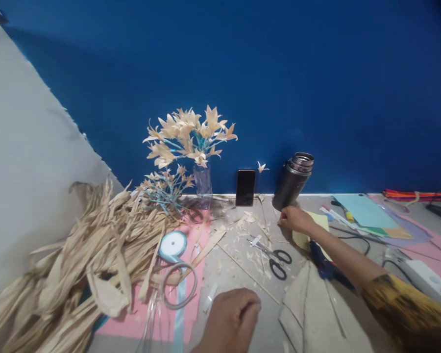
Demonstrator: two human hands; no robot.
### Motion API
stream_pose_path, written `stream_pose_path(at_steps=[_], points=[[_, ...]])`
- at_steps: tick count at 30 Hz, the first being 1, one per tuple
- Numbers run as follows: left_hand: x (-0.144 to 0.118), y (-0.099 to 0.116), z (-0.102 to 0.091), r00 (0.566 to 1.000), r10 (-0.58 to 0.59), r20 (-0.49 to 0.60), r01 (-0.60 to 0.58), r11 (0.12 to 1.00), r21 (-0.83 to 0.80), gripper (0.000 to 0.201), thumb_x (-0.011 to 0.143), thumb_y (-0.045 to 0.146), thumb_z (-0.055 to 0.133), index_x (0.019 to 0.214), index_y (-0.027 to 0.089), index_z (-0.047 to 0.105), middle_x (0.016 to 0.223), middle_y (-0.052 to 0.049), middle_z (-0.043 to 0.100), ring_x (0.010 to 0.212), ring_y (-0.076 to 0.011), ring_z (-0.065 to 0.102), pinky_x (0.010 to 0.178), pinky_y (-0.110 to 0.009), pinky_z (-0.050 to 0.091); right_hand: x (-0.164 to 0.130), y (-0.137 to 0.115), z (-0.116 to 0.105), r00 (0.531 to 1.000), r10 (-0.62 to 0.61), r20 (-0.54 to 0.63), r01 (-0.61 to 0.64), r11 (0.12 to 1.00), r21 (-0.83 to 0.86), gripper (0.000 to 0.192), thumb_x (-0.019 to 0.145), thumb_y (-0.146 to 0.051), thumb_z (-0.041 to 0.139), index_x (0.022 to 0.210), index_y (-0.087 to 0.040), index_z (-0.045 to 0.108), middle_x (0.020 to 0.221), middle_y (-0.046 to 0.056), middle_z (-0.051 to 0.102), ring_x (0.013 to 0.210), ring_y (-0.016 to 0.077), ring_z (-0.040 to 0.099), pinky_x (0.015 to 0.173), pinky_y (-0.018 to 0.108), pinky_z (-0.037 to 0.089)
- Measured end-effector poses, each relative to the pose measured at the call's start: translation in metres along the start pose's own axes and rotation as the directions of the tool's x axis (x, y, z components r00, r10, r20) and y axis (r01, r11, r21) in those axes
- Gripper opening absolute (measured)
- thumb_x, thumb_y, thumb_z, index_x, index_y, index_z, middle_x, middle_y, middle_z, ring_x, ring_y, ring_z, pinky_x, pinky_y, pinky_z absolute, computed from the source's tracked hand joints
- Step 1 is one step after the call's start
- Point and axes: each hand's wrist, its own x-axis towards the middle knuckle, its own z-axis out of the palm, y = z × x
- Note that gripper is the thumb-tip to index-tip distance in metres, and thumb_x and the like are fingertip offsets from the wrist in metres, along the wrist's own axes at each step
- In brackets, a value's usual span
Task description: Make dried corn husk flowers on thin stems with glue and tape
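My right hand (296,218) reaches forward over the floor, fingers curled down on the scattered husk scraps just in front of the dark steel flask (293,180); whether it pinches a scrap I cannot tell. My left hand (231,318) rests near the bottom edge with fingers curled in, holding nothing I can see. Black-handled scissors (275,259) lie between the two hands. A thin stick (248,274) lies diagonally beside them.
A pile of dried corn husks (77,264) fills the left. Husk flowers stand in a clear vase (203,184) by the blue wall, next to a phone (245,187). A ribbon roll (172,245), glue gun (325,267), coloured paper sheets (371,215) and cables lie around.
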Motion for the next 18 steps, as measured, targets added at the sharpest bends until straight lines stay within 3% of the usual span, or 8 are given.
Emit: stream_pose_path(at_steps=[7, 14, 18], points=[[-0.002, 0.002, 0.001, 1.000, -0.029, 0.010, 0.029, 0.998, -0.049, 0.019, 0.086, 0.011, 0.057, 0.079, 0.020, 0.072, 0.072, -0.001, 0.076, 0.064, -0.0147, 0.069, 0.063, -0.021, 0.048, 0.008, -0.006, 0.024, 0.996, 0.079, -0.036, -0.079, 0.997, 0.017, 0.036, 0.099, -0.037, 0.066, 0.130, -0.018, 0.063, 0.131, 0.010, 0.065, 0.111, 0.0247, 0.067, 0.093, 0.046, 0.058], [-0.004, 0.005, 0.002, 0.994, -0.095, 0.044, 0.099, 0.992, -0.085, 0.019, 0.085, 0.010, 0.059, 0.078, 0.020, 0.074, 0.074, -0.001, 0.077, 0.067, -0.0147, 0.069, 0.066, -0.021, 0.046, 0.009, 0.000, 0.019, 0.997, 0.072, -0.025, -0.071, 0.997, 0.034, 0.036, 0.099, -0.037, 0.066, 0.129, -0.018, 0.064, 0.130, 0.010, 0.066, 0.109, 0.0243, 0.068, 0.091, 0.045, 0.059], [-0.005, 0.006, 0.002, 0.993, -0.095, 0.065, 0.100, 0.992, -0.078, 0.019, 0.085, 0.011, 0.059, 0.078, 0.020, 0.075, 0.074, -0.002, 0.077, 0.069, -0.0152, 0.070, 0.067, -0.021, 0.046, 0.013, -0.010, 0.017, 0.998, 0.051, -0.048, -0.049, 0.998, 0.043, 0.035, 0.100, -0.038, 0.065, 0.129, -0.018, 0.064, 0.131, 0.010, 0.066, 0.111, 0.0246, 0.067, 0.093, 0.046, 0.058]])
